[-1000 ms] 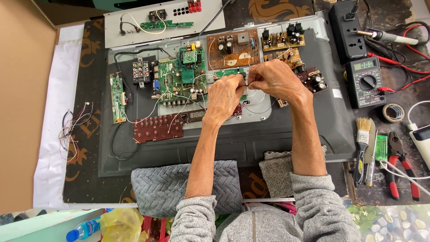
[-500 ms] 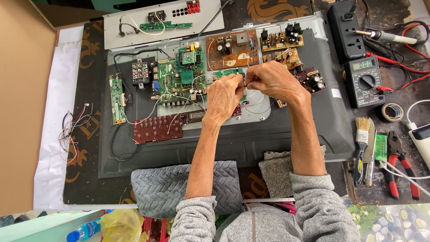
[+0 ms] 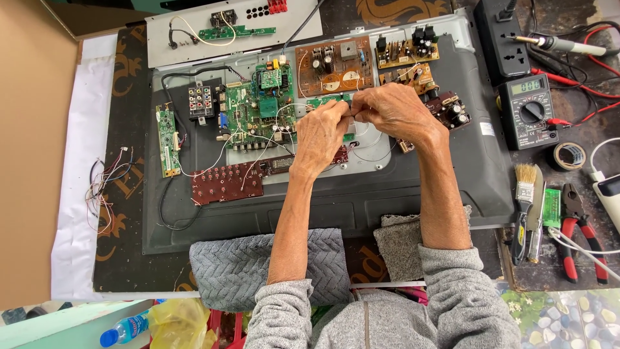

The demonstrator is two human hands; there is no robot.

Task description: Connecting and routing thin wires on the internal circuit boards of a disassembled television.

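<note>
My left hand (image 3: 323,132) and my right hand (image 3: 394,110) meet over the middle of an opened flat television back panel (image 3: 400,194). Their fingertips pinch a small dark part with thin white wires (image 3: 352,111) between them, above a small green board (image 3: 326,101). What exactly each finger grips is hidden by the hands. Beside my left hand lies the green main board (image 3: 255,110); behind the hands sits a brown power board (image 3: 336,64). A dark red board (image 3: 227,183) lies nearer me on the left.
A digital multimeter (image 3: 529,110) with red leads, a black power strip (image 3: 500,39), a tape roll (image 3: 569,155), a brush (image 3: 524,194) and red pliers (image 3: 571,226) lie to the right. Grey cloths (image 3: 258,265) pad the near edge. A grey panel with a small board (image 3: 236,29) lies behind.
Both hands stay together over the panel's middle, with only slight finger movement on the small part.
</note>
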